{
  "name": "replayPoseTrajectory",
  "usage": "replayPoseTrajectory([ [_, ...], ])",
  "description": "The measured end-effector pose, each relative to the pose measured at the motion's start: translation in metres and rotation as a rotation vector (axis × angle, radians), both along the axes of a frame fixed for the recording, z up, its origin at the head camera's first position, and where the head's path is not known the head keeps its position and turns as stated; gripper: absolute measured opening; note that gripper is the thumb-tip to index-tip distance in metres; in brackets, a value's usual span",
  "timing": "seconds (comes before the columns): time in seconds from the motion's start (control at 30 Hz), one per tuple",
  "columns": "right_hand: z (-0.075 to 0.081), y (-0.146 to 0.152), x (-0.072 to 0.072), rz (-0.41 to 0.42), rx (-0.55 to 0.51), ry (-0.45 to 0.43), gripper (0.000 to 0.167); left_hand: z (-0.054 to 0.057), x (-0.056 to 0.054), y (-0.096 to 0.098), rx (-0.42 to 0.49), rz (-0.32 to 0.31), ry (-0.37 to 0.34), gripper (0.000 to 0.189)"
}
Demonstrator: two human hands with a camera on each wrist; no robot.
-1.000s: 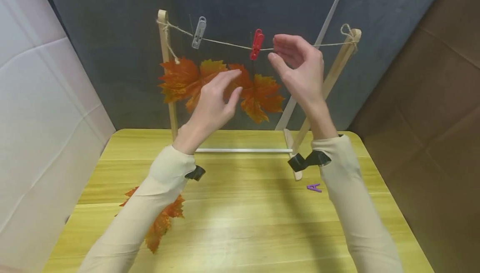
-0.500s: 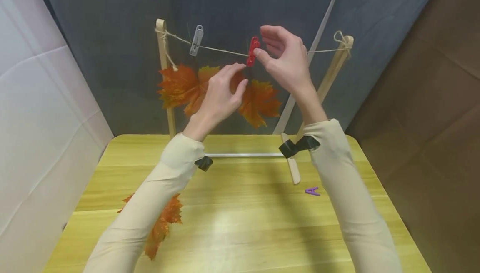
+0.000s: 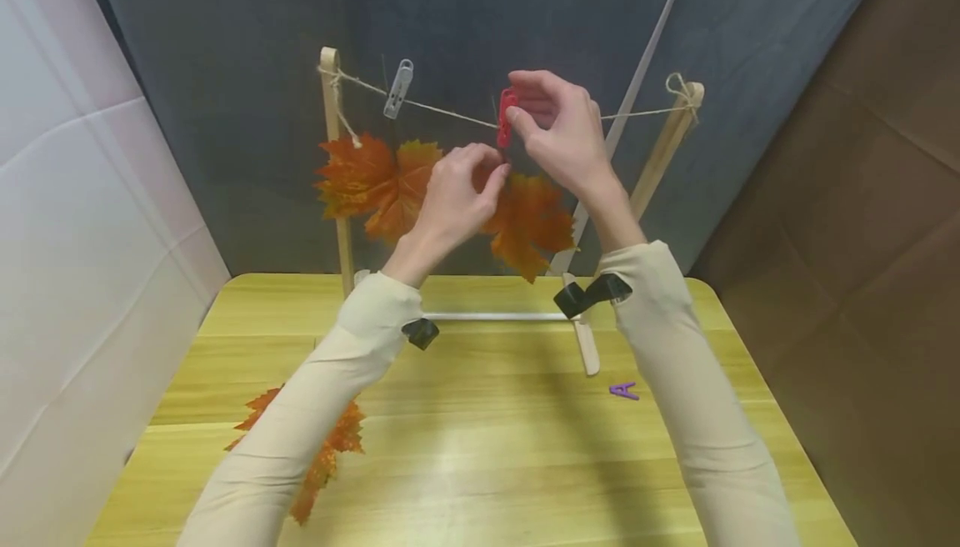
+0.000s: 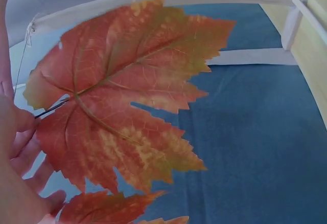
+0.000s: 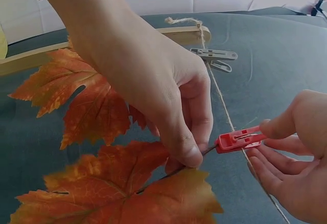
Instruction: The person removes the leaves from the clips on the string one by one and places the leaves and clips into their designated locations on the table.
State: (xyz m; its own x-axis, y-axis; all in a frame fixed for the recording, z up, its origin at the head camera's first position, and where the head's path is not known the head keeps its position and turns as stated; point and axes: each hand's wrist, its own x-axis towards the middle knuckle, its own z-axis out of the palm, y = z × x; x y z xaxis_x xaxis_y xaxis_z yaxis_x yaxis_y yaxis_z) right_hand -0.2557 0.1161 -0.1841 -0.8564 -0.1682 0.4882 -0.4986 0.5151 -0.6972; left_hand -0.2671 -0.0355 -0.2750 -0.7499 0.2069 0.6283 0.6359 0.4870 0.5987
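Red clothespin (image 3: 507, 117) on twine (image 3: 442, 109) is pinched by R hand (image 3: 558, 134) fingers; maple leaf (image 3: 528, 222) stem, at pin's 6 o'clock, is pinched by L hand (image 3: 453, 201) fingers.

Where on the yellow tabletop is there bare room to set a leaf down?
The wooden tabletop is bare between the fallen orange maple leaf and the small purple clothespin. It is crowded up at the twine line, where both hands meet at the red clothespin.

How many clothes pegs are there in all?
3: a grey peg clipped on the string, a red peg pinched by the right hand, and a purple peg lying on the table.
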Motion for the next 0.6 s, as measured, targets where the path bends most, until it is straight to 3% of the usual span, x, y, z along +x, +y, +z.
replayPoseTrajectory([
  [0.33,-0.0044,-0.0011,0.0039,-0.014,0.016,-0.003,0.027,-0.0058,0.0007,0.0005,0.033,-0.034,-0.033,0.016],
  [0.6,-0.0024,-0.0039,0.0042,-0.012,-0.005,0.047,0.023,-0.0020,0.0010,0.0006,0.041,-0.035,-0.044,0.014],
])
